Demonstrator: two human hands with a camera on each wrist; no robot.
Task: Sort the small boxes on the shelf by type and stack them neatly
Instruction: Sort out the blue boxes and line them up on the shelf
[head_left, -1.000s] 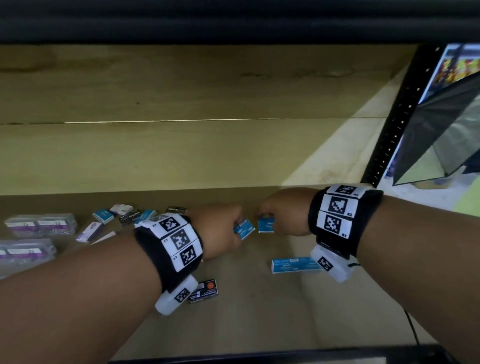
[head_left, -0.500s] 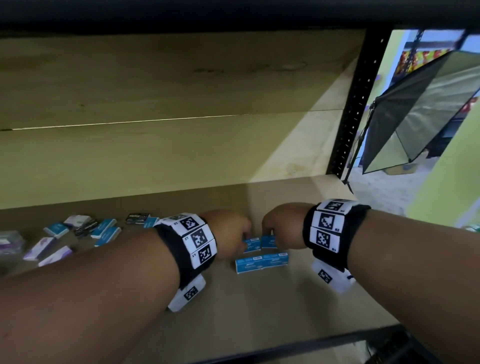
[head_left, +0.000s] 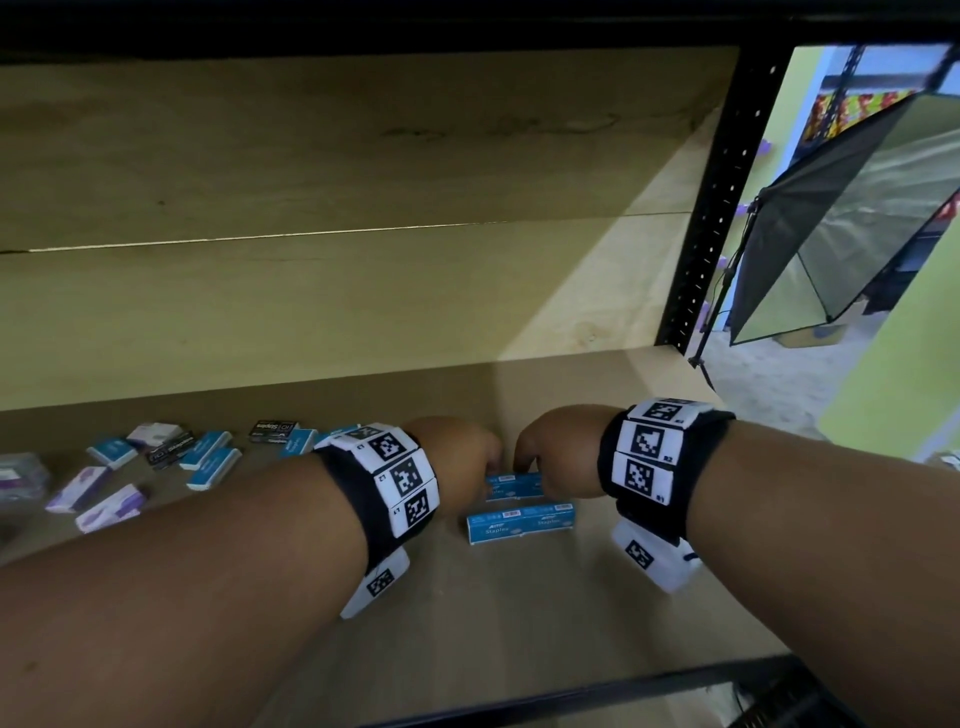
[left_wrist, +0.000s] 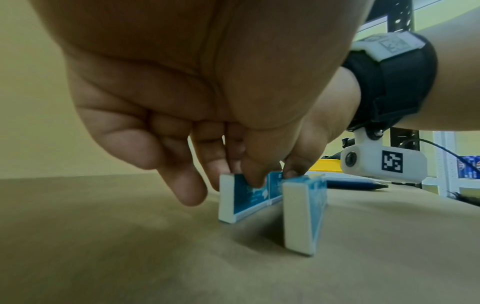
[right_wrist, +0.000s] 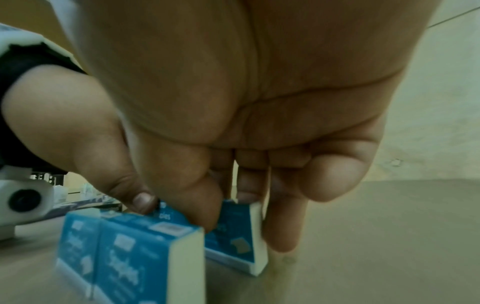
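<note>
Boxes lie scattered at the far left of a wooden shelf (head_left: 519, 613): clear packs (head_left: 21, 475) at the edge, purple-and-white boxes (head_left: 109, 506) beside them, then blue boxes (head_left: 213, 462) and black staple boxes (head_left: 169, 449) mixed together, none of them stacked.

Toward the middle, the left hand (head_left: 457, 462) reaches down to the shelf with its fingers curled. In the left wrist view, its thumb and fingertips (left_wrist: 253, 176) pinch the top edge of a blue staple box (left_wrist: 241, 197) that stands on its long edge, tilted slightly, on the shelf.

Just right of it, touching end to end, a second blue staple box (right_wrist: 233, 232) stands on the same line, pinched along its top edge between thumb and fingers by the right hand (head_left: 558, 452). The two hands almost meet above the pair.

Directly in front of both hands, closer to the viewer, a front row of two blue staple boxes (head_left: 521, 522) stands on edge, apart from the held pair by a narrow gap.

At the far right, a black perforated shelf post (head_left: 711, 208) rises, with a grey photo umbrella (head_left: 841, 218) beyond it.
</note>
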